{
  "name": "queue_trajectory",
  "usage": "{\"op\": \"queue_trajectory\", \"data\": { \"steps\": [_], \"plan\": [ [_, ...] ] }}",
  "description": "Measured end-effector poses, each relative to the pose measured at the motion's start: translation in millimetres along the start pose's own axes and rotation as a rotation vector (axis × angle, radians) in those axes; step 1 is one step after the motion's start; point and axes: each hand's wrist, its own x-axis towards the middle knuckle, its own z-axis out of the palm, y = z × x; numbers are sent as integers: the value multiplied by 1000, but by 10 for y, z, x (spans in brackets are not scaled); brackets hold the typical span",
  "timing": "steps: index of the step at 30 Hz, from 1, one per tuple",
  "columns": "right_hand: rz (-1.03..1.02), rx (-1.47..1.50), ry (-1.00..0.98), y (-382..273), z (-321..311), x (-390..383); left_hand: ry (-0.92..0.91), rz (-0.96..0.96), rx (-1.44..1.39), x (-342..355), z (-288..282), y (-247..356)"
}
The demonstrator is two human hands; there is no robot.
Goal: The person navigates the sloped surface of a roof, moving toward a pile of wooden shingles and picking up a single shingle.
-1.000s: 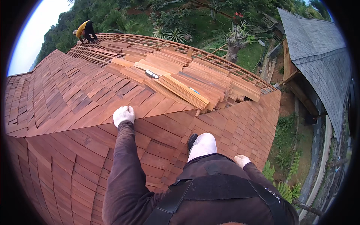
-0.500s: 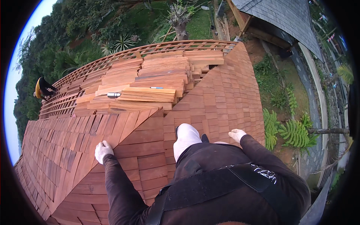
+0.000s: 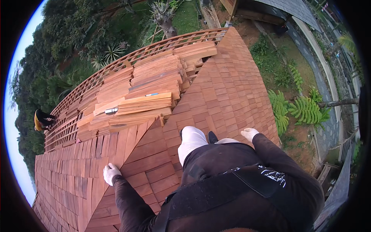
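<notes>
The left hand [image 3: 111, 173] lies with an empty, loosely curled grip on the shingled roof [image 3: 232, 92], below the shingle stack [image 3: 145, 103]; the right hand [image 3: 249, 133], also empty, rests right of that stack near the roof's drop-off edge. The stack's long axis runs left-right across the slope, with bare battens [image 3: 62, 129] left of it.

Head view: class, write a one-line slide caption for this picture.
Person on a shingled roof, left hand and right hand resting on shingles below stacked wooden shingles.

**Roof layout**

Left hand [image 3: 111, 173] flat on shingles [image 3: 147, 162], left of knee [image 3: 192, 140]. Right hand [image 3: 249, 134] right of knee, on the right slope [image 3: 232, 92]. Plank stacks [image 3: 147, 89] ahead on battens [image 3: 116, 73]. Another person [image 3: 41, 120] far left.
</notes>
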Motion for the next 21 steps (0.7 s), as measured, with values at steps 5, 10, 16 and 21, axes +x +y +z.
{"op": "queue_trajectory", "data": {
  "steps": [5,10,16,21],
  "plan": [
    [-19,-43,-23,-94,-126,60,16,23,-30,45,28,20],
    [-102,-156,-70,-290,-374,455,87,43,-298,79,85,-37],
    [-201,-119,-150,-862,-438,1089,604,-154,-342,-1163,332,-439],
    [-412,-174,-236,-1362,-210,1841,182,-852,-336,-2151,716,-856]
  ]
}}
